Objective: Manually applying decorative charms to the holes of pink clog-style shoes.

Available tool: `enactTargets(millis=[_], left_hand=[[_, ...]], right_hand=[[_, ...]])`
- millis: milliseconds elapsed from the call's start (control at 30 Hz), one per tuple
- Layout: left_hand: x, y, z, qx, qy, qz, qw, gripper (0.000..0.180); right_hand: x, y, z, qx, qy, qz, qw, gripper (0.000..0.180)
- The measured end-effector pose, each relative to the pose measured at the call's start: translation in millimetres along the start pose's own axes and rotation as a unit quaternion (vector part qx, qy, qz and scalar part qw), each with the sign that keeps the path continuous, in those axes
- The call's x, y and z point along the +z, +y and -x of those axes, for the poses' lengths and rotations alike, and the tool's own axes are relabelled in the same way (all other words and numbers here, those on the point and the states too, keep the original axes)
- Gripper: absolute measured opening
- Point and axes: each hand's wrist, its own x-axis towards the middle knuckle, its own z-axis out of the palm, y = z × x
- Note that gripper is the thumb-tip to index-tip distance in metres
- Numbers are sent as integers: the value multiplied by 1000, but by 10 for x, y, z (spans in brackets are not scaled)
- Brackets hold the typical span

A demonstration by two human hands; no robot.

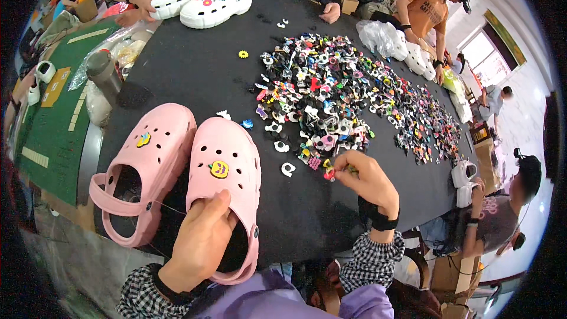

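Note:
My left hand (204, 239) grips a pink clog (227, 142) at its opening, thumb on the upper and fingers hidden inside. That clog carries a yellow pumpkin-like charm (219, 169). Against its left side rests a second pink clog (159, 136) with a small yellow and blue charm (143, 139). At the near edge of a large heap of shoe charms (319, 88), my right hand (366, 180) pinches a small red and yellow shoe charm (328, 172) between thumb and fingertips. A white charm (287, 169) lies just left of it.
Across the black table (195, 65), a person's hand holds white clogs (215, 7) with charms. More white clogs stand at the right (463, 174) and far right side. A grey tumbler (104, 74) stands at left, near a green mat (59, 124). Co-workers surround the table.

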Motion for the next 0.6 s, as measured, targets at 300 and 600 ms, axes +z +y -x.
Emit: enactTargets(millis=[300,600], left_hand=[[30,-14,-6,22,-16,-15,1000,46],[3,-8,4,20,-19,3,1000,43]], right_hand=[[144,16,191,-19,-9,64,998,19],[150,252,247,50,73,-125,988,14]])
